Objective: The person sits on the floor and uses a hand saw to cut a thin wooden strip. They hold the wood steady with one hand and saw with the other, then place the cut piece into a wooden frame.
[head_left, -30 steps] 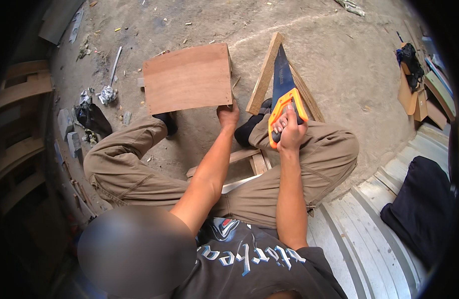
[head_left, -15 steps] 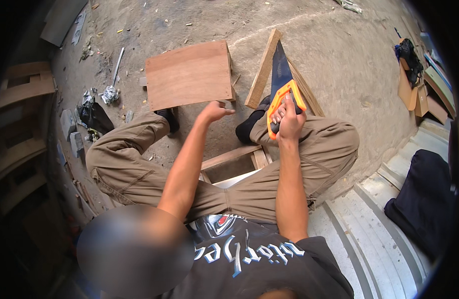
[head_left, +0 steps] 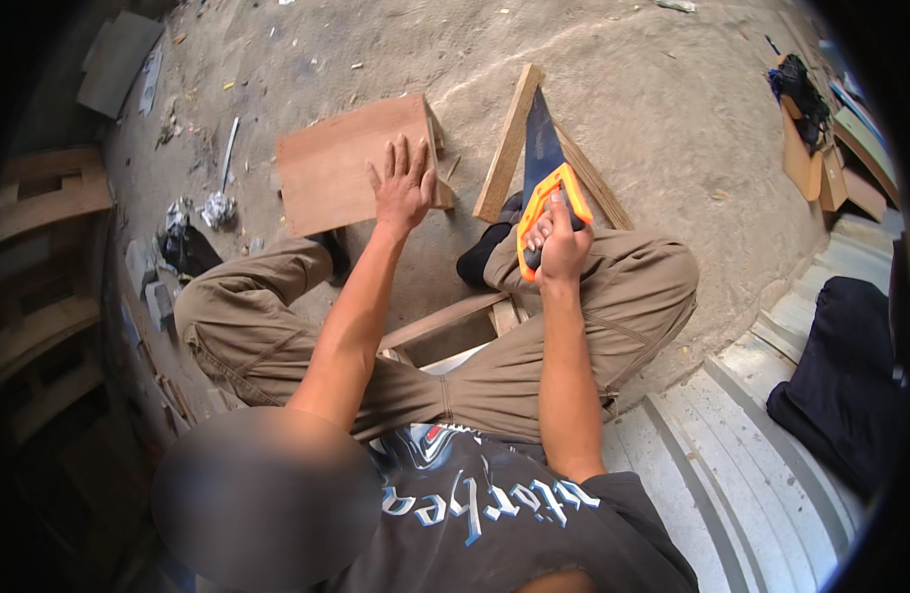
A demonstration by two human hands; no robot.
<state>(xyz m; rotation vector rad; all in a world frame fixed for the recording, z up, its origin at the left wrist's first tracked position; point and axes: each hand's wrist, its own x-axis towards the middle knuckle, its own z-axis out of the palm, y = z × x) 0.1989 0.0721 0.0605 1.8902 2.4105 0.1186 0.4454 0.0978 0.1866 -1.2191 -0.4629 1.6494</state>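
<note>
**Close Quarters at Ground Level**

On a rough, littered floor (head_left: pixel 623 99), I sit with knees spread, my right hand (head_left: pixel 562 237) closed round the orange-and-black handle of a handsaw (head_left: pixel 542 148). Its dark blade points away from me, between two lengths of wood (head_left: pixel 507 143) that meet in a narrow peak; whether it touches either one, I cannot tell. My left hand (head_left: pixel 403 196) is open, fingers fanned, over the right edge of a plywood-topped piece (head_left: pixel 321 168), toward its near corner. That piece sits on the floor by my left foot (head_left: pixel 338 255); how firmly the palm presses, if at all, does not show. Near my right knee, the floor's edge meets ribbed metal sheeting (head_left: pixel 712 445).

The hazards look close by, in my judgement. My right foot (head_left: pixel 482 259) is near the handsaw, so a loose grip or sudden swing could bring the blade onto it. A knock might topple the wooden peak, and heavy weight near that corner could tip the plywood-topped piece and make my palm slip.
</note>
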